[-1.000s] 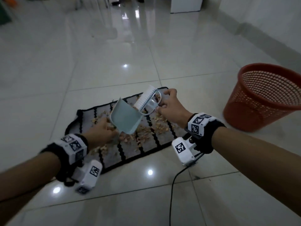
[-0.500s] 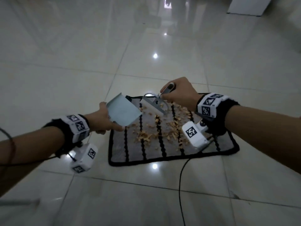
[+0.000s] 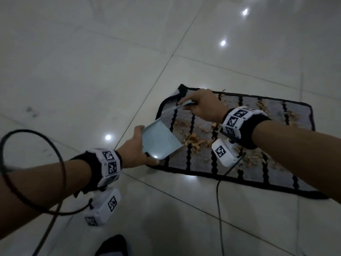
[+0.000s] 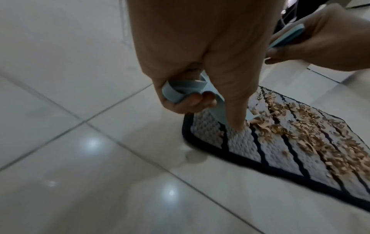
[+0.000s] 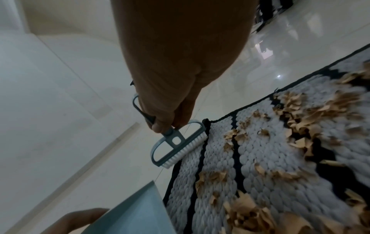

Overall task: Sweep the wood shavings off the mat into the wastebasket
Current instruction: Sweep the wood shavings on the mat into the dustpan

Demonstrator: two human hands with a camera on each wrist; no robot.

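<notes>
Wood shavings (image 3: pixel 195 142): tan curls scattered over a grey woven mat (image 3: pixel 276 174) with black stripes and black border, lying flat on the floor (image 3: pixel 92 71); thickest along the middle of the mat, thin toward its left end. Dustpan (image 3: pixel 159 140): pale blue, gripped by the left hand (image 3: pixel 133 151), fingers curled round its looped handle, front lip tilted down onto the mat's left end just beside the nearest shavings. Brush (image 5: pixel 178 146): blue-grey frame, white bristles, handle pinched in the right hand (image 3: pixel 203 106) between thumb and curled fingers. Head view: shows only a sliver of the brush under the right hand, near the mat's far left corner. Right wrist view: shows the full brush head, bristles at the mat's black edge, and the mat's knotted weave. Left wrist view: shows the left fingers wrapped round the dustpan's loop and the thumb lying down along the pan toward the mat. Both wrists: black bands with white marker blocks and cabled cameras. Floor: glossy pale tiles with dark grout lines, reflecting ceiling lights; room dim; pale wall base visible in the right wrist view
</notes>
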